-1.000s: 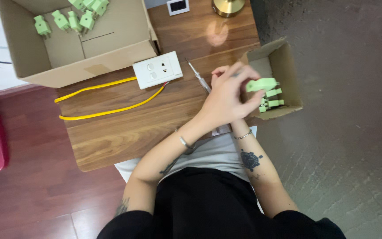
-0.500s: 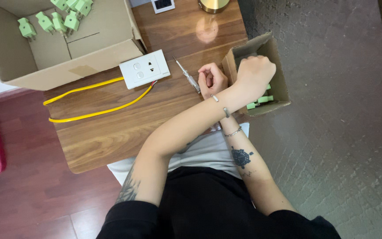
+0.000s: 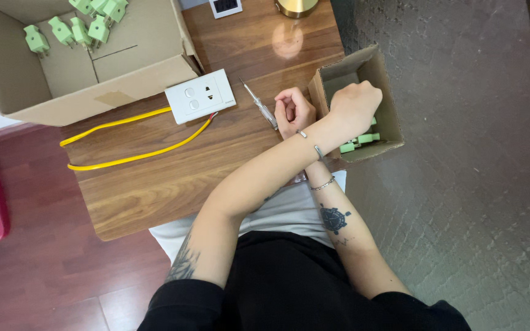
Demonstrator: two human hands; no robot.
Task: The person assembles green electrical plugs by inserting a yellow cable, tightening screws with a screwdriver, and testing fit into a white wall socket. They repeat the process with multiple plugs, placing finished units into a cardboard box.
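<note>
The plugs (image 3: 358, 142) under the left hand's fingers (image 3: 363, 98) are light green, in a brown box (image 3: 387, 110). Just left of the right hand's fingers (image 3: 289, 107) lie a silver screwdriver (image 3: 260, 104), a white socket plate (image 3: 200, 96) and a yellow wire (image 3: 130, 156) on the brown wooden table (image 3: 173, 184).

My arms crossed at the wrists. My left hand (image 3: 356, 105) reached out to the right, knuckles up, fingers curled downward. My right hand (image 3: 294, 111) sat loosely fisted beneath that forearm, grip contents hidden.

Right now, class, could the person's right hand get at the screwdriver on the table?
Probably yes. The right hand lies curled right beside the screwdriver, with nothing between them, though the left forearm crosses over its wrist.
</note>
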